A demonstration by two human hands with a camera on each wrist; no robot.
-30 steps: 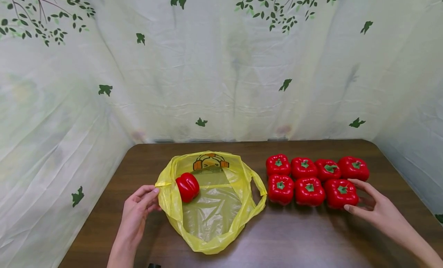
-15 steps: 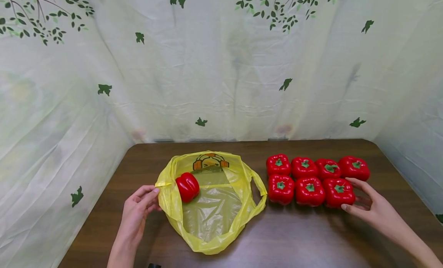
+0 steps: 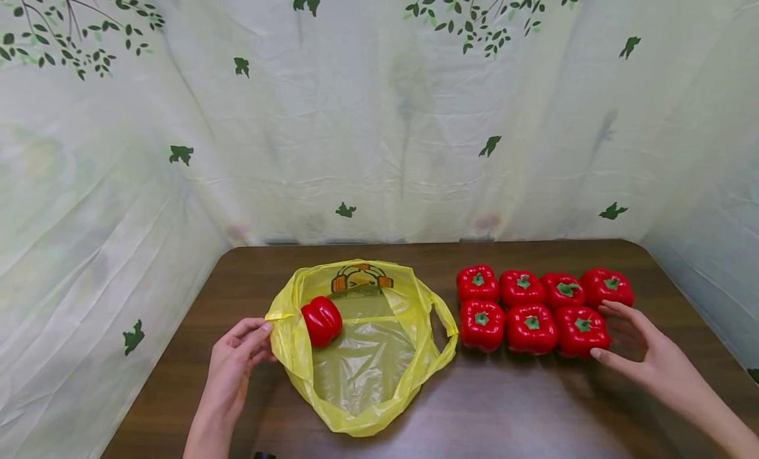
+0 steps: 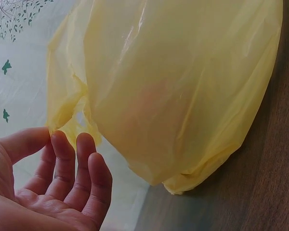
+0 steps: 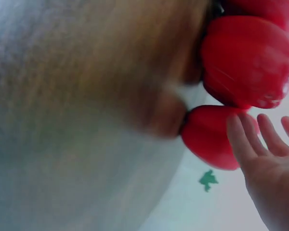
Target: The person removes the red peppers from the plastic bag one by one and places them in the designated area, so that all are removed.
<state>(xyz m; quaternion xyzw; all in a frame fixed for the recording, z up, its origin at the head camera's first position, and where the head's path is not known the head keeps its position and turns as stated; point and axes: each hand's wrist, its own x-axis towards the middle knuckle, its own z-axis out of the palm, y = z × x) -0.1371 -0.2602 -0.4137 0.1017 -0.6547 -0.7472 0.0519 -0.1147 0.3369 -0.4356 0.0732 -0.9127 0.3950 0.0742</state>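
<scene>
My left hand (image 3: 234, 353) pinches the left edge of a yellow plastic bag (image 3: 367, 413) between thumb and fingertip. In the left wrist view the pinched part is the bag's handle loop (image 4: 70, 113). The bag's mouth faces up, and one red bell pepper (image 3: 321, 322) lies inside at its left. My right hand (image 3: 652, 357) is at the right end of the front row of peppers, fingers spread and loosely bent. Its thumb tip is right at the edge of the end bell pepper (image 3: 583, 334), and the other fingers stand off to the right.
Several more red bell peppers (image 3: 532, 328) stand in two close rows at the right of the brown table (image 3: 462, 406). A small black object (image 3: 264, 455) shows at the near edge. A pale leaf-printed curtain (image 3: 379, 149) hangs behind the table.
The front-row end pepper has slid slightly left against its neighbour. My right hand's fingers have loosened and drawn slightly away from it. The left hand and bag stay put.
</scene>
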